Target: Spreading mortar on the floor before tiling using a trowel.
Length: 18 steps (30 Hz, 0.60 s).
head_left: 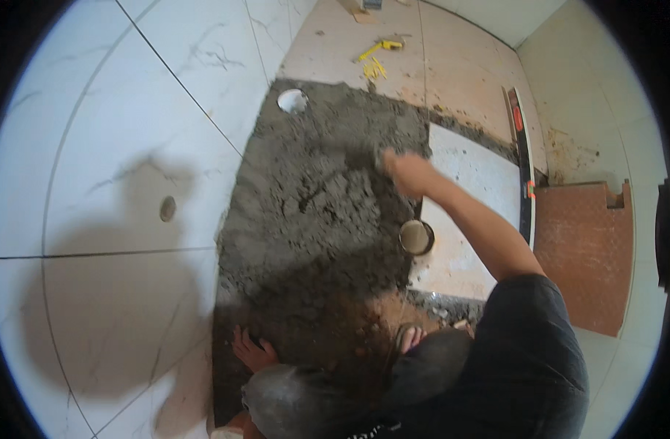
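A bed of rough grey mortar (313, 197) covers the floor before me. Over its upper part, my right hand (407, 172) is closed around the handle of a trowel (360, 155), its blade blurred and hard to tell from the mortar. A pale laid tile (470, 190) borders the bed on the right, under my right forearm. At that tile's left edge is a round pipe opening (416, 238). My left hand (253, 353) rests with spread fingers low on the left, next to my knee and the wall, holding nothing.
A white pipe end (292, 101) pokes through the mortar at the far left. White marbled wall tiles (137, 132) rise on the left. To the right are a spirit level (524, 154) and a notched reddish-brown tile (584, 252). Yellow bits (375, 69) and a yellow tool (382, 47) lie beyond.
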Motion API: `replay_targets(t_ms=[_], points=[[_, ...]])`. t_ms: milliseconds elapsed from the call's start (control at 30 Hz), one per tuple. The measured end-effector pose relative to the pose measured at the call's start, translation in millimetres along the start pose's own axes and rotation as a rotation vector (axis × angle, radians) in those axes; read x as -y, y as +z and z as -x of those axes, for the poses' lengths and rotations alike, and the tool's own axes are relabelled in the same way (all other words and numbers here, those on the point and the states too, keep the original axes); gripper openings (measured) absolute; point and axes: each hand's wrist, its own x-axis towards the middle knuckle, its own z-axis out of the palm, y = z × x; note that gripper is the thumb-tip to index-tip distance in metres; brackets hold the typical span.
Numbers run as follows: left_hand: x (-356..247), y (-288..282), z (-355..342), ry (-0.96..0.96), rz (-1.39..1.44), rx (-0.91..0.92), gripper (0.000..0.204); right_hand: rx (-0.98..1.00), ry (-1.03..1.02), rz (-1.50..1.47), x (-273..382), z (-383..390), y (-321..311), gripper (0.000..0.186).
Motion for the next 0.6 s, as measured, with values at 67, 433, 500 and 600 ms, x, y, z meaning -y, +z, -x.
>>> replay_targets(t_ms=[67,433,500,600], points=[[-2.4,-0.7,-7.2,0.001,0.025,0.003,0.056,-0.089,0.119,-0.019,-32.5,-5.6,14.5,0.043],[3.6,0.3,-7.6,0.005,0.0,-0.01,0.058,0.018,0.133,-0.093,14.9,104.8,71.7,0.042],[-3.5,0.3,-8.9,0.006,0.02,0.013,0.057,-0.089,0.231,-0.091,-29.2,81.8,64.7,0.044],[-5.2,-0.5,-9.2,0.023,0.022,-0.009,0.056,-0.196,0.342,-0.13,-26.9,81.0,103.7,0.048]])
